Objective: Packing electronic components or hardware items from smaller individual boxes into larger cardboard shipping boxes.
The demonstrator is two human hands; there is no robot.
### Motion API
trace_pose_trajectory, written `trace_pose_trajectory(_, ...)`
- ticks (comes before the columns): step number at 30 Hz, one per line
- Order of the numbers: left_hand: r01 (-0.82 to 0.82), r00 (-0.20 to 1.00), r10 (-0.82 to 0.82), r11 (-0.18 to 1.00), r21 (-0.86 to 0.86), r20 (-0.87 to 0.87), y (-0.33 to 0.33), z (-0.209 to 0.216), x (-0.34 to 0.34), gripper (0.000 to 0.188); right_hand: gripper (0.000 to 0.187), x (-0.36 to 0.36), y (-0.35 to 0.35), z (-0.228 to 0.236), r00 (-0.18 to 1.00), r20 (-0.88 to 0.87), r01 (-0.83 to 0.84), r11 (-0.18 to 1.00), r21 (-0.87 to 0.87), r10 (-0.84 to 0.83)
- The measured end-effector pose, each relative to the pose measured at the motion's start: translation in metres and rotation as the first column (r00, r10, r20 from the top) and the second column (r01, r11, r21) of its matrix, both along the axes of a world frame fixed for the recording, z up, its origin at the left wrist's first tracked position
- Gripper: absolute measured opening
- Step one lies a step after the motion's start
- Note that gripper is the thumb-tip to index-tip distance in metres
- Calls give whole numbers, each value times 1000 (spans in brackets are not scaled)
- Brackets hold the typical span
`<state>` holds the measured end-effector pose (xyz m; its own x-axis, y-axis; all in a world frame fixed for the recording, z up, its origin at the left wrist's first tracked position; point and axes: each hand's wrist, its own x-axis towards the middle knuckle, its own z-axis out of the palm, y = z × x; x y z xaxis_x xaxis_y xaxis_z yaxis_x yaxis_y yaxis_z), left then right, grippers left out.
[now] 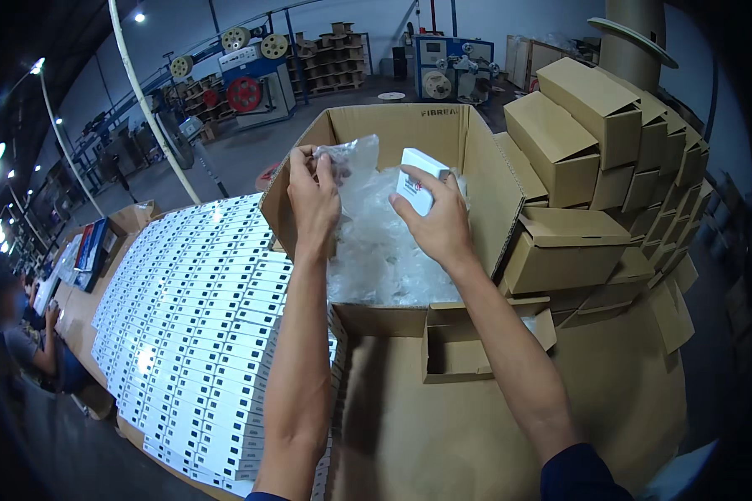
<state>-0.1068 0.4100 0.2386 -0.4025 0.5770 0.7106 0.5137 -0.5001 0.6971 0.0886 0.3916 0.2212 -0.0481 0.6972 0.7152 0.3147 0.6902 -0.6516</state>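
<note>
While a small open carton [451, 357] sits nearest, 5 o'clock, R hand [437, 219] has its grip closed on a white box [415, 199], approx 1 o'clock, over the lg carton [401, 129]; if it slips, it could drop among loose bags [393, 259]. L hand [313, 196] pinches a clear bag [361, 155], 11 o'clock: thin film, might tear if yanked.

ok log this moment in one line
left hand: holds clear plastic bag | right hand: holds small white box | below: open carton with crumpled plastic | left side: stacked white boxes
</note>
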Motion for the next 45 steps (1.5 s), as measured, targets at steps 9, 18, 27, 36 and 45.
trace_pose_trajectory(9,402,828,-426,904,145,364,-104,1,38,20,60,22,-46,29,944,-116,-331,902,-278,310)
trace_pose_trajectory(18,401,836,-399,913,78,376,-243,-60,65,15,38,68,-175,-35,778,-554,-561,725,-399,297)
trace_pose_trajectory(27,250,842,-268,963,-102,-469,-353,-90,93,25,35,107,-295,-138,724,-689,-643,373,-669,12)
trace_pose_trajectory(36,281,960,-248,832,-478,132,-376,-144,119,19,46,141,-341,-178,611,-729,-745,537,-396,310)
trace_pose_trajectory(45,139,980,-84,938,-319,180,-385,-157,135,13,18,115,-367,-150,945,-324,-161,802,-576,-44)
